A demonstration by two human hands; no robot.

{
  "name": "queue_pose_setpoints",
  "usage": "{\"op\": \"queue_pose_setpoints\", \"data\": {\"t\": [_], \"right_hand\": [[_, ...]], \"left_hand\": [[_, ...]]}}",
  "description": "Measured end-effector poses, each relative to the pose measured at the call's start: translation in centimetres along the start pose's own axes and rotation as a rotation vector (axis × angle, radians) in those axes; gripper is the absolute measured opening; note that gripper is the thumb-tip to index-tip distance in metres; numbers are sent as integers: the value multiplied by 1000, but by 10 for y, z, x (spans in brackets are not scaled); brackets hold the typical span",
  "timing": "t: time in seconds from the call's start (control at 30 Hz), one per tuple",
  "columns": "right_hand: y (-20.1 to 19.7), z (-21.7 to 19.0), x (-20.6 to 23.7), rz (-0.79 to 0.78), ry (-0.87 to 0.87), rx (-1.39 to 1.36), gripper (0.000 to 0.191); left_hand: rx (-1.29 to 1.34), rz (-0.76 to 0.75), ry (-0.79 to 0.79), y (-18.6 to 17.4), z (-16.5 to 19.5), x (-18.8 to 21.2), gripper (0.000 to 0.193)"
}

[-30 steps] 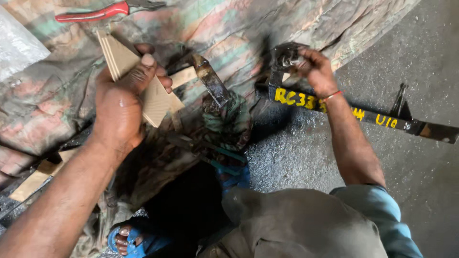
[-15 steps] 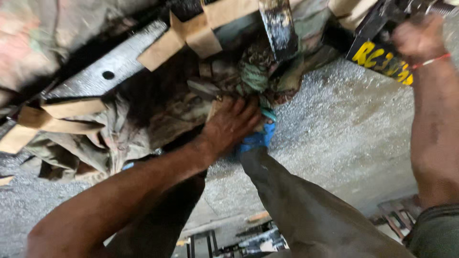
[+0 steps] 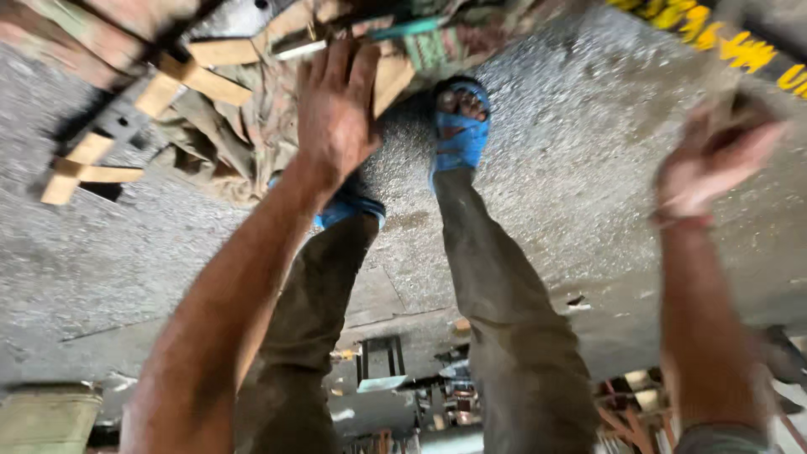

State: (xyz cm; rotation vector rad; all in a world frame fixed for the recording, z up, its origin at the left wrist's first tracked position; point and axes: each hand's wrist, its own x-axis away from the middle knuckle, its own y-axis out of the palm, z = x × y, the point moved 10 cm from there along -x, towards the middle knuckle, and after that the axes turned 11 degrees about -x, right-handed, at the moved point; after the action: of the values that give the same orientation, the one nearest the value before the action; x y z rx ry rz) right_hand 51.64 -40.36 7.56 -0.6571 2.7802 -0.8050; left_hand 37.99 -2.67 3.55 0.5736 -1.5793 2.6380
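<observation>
Biggest thing in view is the grey concrete floor (image 3: 546, 219), rough and speckled, filling most of the frame. Up top left sits a pile of worn patterned cloth (image 3: 244, 134) with flat tan cardboard strips (image 3: 202, 76) lying across it and poking out at the left edge. Two legs in olive trousers (image 3: 504, 294) stand on the floor, and a blue sandal (image 3: 461, 139) with toes showing sits right at the edge of the pile. A dark metal bar with yellow markings (image 3: 740, 50) runs across the top right corner. The left hand (image 3: 336, 109) is spread open, fingers flat, pressing on the cloth and a cardboard strip, not gripping anything. The right hand (image 3: 714, 155) is up in the air below the bar, super blurry, looks loosely curled, but I honestly can't tell if it's holding anything.
</observation>
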Motion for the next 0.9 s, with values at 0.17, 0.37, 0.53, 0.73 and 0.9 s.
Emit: {"op": "queue_pose_setpoints", "data": {"t": [0.17,0.37,0.53,0.73,0.9], "right_hand": [[-59,-116,173,162,519,-216,24],[-133,-274,149,382,589,-274,26],[-133,-378,29,106,474,-650,35],[-213,-462,-78,-78,473,-698,41],[-266,-538,-158,-262,198,-885,75]], "left_hand": [[1459,-337,-714,-64,65,109,51],[1577,-421,-663,-212,143,200,57],[1470,-375,-556,-298,210,183,50],[819,-418,-122,-423,344,89,45],[772,-225,229,-525,416,66,45]]}}
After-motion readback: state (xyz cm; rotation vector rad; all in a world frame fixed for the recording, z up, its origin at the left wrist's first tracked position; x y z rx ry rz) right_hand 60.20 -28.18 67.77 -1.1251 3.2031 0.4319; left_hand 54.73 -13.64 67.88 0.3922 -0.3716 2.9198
